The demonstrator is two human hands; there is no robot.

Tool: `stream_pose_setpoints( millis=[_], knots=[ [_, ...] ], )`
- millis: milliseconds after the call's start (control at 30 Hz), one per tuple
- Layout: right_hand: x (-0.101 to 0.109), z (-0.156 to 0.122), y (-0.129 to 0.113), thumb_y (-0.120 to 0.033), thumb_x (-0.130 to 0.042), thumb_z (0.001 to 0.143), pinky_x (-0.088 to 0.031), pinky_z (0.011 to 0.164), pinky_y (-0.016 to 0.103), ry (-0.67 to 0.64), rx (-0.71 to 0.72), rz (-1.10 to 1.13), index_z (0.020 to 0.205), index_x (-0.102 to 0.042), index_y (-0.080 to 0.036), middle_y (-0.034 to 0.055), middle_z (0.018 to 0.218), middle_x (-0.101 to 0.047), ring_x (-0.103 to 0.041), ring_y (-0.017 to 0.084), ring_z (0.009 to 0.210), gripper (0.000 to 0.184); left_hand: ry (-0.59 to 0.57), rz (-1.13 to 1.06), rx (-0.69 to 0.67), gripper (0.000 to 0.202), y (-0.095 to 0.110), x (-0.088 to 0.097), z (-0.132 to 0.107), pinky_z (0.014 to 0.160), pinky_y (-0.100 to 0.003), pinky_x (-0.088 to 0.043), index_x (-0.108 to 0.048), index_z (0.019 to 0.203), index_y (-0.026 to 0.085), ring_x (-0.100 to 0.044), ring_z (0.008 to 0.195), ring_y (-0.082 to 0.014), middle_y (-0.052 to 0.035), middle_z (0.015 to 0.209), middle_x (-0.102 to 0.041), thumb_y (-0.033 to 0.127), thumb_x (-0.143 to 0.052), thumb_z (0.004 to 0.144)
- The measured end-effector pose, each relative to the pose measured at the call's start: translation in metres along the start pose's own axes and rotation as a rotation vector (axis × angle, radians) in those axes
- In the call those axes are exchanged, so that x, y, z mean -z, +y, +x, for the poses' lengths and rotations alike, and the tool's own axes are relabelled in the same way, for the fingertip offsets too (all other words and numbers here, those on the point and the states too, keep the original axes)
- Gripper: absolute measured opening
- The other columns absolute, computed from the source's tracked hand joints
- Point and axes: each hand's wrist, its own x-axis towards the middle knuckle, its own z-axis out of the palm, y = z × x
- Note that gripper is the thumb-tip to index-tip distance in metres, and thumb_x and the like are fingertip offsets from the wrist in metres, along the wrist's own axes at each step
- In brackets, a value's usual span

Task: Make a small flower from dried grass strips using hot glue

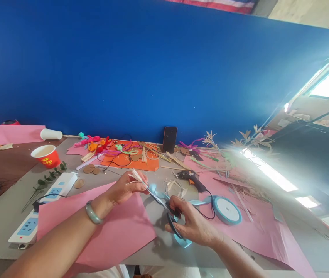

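My left hand, with a bracelet at the wrist, pinches a small bundle of pale dried strips whose ends stick up past the fingertips. In my right hand are scissors with black handles, thumb and fingers in the loops. Their blades point up and left, reaching the left fingertips; whether they touch the strips I cannot tell. Light blue ribbon lies around and under the scissors and runs right to its spool. Pink paper lies beneath my left forearm.
A glue gun with a black cord lies behind my right hand. On the left are a power strip, a green leafy sprig and a red paper cup. A phone leans on the blue wall behind orange paper.
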Motion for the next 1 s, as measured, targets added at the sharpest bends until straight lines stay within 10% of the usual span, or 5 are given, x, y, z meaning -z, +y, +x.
stream_pose_setpoints(
  millis=[1000],
  knots=[
    [-0.015, 0.011, 0.033, -0.029, -0.074, 0.064, -0.02, 0.049, 0.024, 0.152, 0.029, -0.033, 0.062, -0.032, -0.021, -0.0081, 0.06, -0.037, -0.029, 0.009, 0.056, 0.043, 0.106, 0.008, 0.029, 0.02, 0.001, -0.001, 0.0, 0.068, -0.027, -0.052, -0.065, 0.072, 0.014, -0.063, 0.067, -0.0139, -0.0019, 0.073, -0.063, 0.021, -0.081, 0.061]
  ],
)
